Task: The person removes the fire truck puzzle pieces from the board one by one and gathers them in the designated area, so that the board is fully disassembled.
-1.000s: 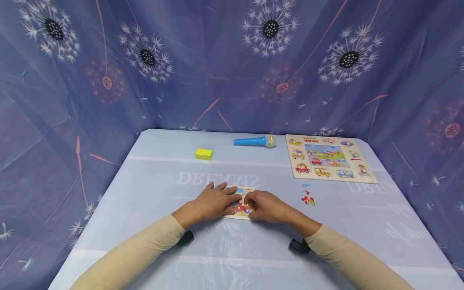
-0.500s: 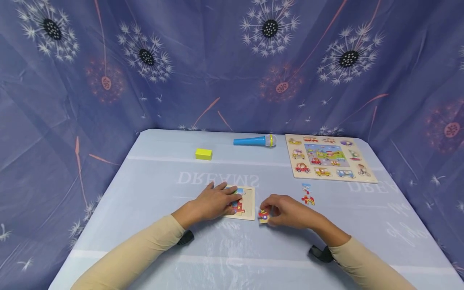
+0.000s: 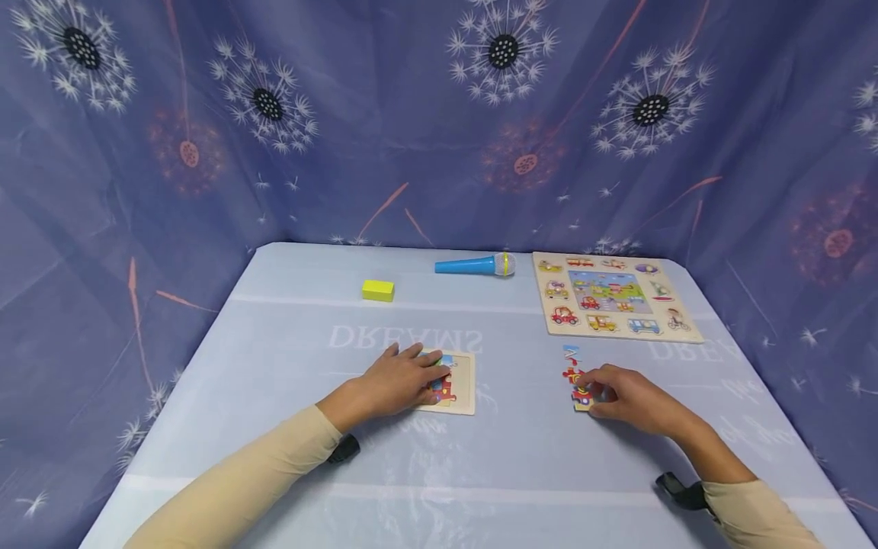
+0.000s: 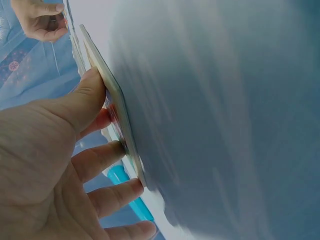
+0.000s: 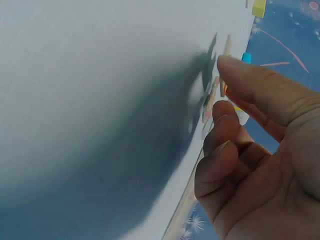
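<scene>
My left hand (image 3: 392,383) lies with spread fingers on a small wooden puzzle board (image 3: 466,393), covering its left half. Beyond the fingers show a few fitted pieces, and the bare right part of the frame is visible. Further right, my right hand (image 3: 634,400) pinches a red and yellow jigsaw piece (image 3: 581,401) between thumb and forefinger. That piece is just in front of some loose jigsaw pieces (image 3: 571,353). In the right wrist view the held piece (image 5: 227,46) appears edge-on, slightly above the table.
At the back right lies a larger wooden vehicle puzzle (image 3: 559,333). A blue toy microphone (image 3: 466,266) and a yellow block (image 3: 378,290) sit along the back of the table (image 3: 343,496). Patterned blue cloth (image 3: 384,114) hangs behind and at both sides.
My right hand has lifted a jigsaw piece out of the small board's right side and carried it right, over to the loose pieces. The left hand keeps its place on the board.
</scene>
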Available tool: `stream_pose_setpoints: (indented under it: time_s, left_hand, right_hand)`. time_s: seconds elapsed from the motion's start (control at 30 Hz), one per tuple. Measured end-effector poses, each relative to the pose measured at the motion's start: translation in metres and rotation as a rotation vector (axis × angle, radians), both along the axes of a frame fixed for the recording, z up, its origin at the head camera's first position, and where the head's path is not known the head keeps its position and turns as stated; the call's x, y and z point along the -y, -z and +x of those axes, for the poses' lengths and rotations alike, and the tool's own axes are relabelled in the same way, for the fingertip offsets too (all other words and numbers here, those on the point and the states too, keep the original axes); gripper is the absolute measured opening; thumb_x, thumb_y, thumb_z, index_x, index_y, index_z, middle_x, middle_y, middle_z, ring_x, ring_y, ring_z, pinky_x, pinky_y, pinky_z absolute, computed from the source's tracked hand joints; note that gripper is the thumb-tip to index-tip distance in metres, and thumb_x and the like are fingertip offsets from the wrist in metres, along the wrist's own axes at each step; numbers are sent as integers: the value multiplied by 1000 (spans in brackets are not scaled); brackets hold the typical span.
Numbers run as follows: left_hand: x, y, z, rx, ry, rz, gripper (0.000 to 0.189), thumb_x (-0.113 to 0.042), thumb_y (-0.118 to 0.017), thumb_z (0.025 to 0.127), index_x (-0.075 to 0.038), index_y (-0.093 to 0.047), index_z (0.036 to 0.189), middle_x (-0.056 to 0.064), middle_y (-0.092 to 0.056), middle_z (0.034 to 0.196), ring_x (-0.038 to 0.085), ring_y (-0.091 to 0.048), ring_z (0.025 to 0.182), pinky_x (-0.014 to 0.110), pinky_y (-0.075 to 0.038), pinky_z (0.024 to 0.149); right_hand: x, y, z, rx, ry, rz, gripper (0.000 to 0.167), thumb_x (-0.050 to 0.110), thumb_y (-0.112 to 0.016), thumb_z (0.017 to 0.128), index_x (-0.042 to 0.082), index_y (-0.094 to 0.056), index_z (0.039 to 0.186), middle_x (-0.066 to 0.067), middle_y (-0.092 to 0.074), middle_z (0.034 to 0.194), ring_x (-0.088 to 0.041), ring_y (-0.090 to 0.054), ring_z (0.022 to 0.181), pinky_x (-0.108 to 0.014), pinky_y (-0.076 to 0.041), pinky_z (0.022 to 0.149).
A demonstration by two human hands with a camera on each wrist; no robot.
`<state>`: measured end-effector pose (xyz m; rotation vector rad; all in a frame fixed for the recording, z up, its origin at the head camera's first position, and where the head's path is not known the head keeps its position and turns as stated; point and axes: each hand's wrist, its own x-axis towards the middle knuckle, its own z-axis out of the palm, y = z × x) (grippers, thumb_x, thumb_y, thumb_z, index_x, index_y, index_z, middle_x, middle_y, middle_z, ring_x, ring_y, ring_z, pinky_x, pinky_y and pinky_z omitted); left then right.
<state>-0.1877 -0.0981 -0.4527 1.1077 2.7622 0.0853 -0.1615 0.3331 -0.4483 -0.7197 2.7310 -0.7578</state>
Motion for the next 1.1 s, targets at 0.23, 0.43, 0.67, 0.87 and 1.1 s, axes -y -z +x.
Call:
stream_pose_setpoints:
  time_s: [0.23,0.43,0.67,0.87,1.1]
  left_hand:
    - [1,0,1,-3,11,0,55,-46,-63,100,-26,-53,151,3,-44,159,37,-41,145,67,-36,108]
    - [1,-2,0,-6,8,10,54,-45,-63,100,-27,-53,150,3,-44,159,38,-41,145,68,-36,108]
    - [0,-2,0,8,24,4,55,-45,-62,101,-24,-53,150,6,-44,159,41,-41,145,66,-36,110]
    - [1,-1,1,-14,30,14,52,-44,-63,100,-20,-55,146,8,-46,158,41,-43,143,62,-39,110]
    - [7,-4,9,30,30,12,62,-50,-61,99,-19,-51,152,13,-41,160,40,-39,146,60,-35,113]
  right_hand:
    - [3,3,-1,59,15,5,36,13,-82,85,12,-72,119,7,-60,94,-7,-53,84,-26,-47,71]
    - [4,0,-2,52,10,49,34,13,-82,84,14,-72,116,8,-60,92,-9,-55,85,-27,-47,72]
    - [21,-10,-6,88,26,-128,29,13,-76,92,6,-70,119,3,-62,89,-9,-56,71,-26,-48,62]
    - [70,-21,-20,162,33,-238,28,19,-73,96,8,-70,122,-1,-64,99,-18,-59,75,-29,-50,57]
    - [129,-16,-40,165,51,-246,33,16,-73,95,6,-68,126,-13,-67,113,-21,-60,87,-33,-52,71]
